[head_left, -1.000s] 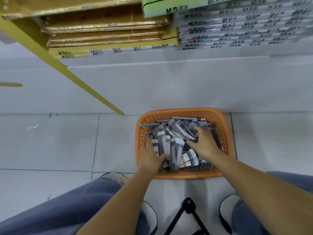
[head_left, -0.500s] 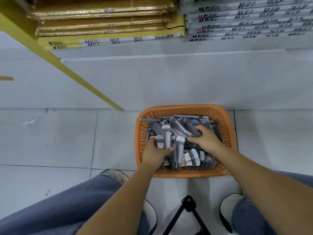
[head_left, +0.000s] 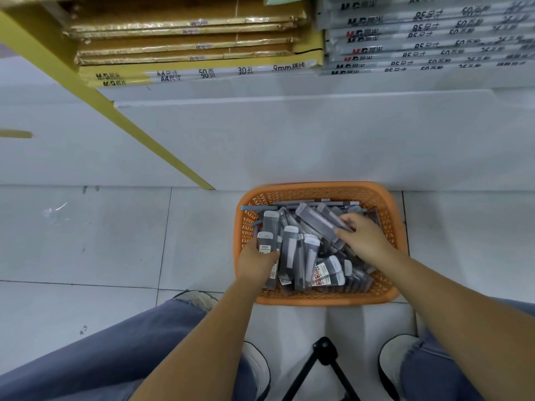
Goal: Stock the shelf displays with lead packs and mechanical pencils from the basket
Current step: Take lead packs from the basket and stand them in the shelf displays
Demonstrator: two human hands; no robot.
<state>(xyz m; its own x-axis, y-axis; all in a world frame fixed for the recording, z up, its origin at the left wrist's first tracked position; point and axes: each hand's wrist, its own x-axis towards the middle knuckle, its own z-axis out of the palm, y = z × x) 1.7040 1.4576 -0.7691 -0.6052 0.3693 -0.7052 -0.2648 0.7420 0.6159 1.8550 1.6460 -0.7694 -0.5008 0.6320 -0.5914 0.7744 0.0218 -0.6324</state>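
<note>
Left hand (head_left: 256,263), right hand (head_left: 363,238) grip lead packs (head_left: 289,250) inside basket (head_left: 318,188) rim.

Even, soft overhead light; glare showing on gold-wrapped packs (head_left: 185,24); wide-angle edges bending; shelf labels (head_left: 419,27) blurring; faint shadows.

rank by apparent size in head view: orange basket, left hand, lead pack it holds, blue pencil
orange basket
left hand
lead pack, partly under the hand
blue pencil, partly buried; these last two are unsure
</note>
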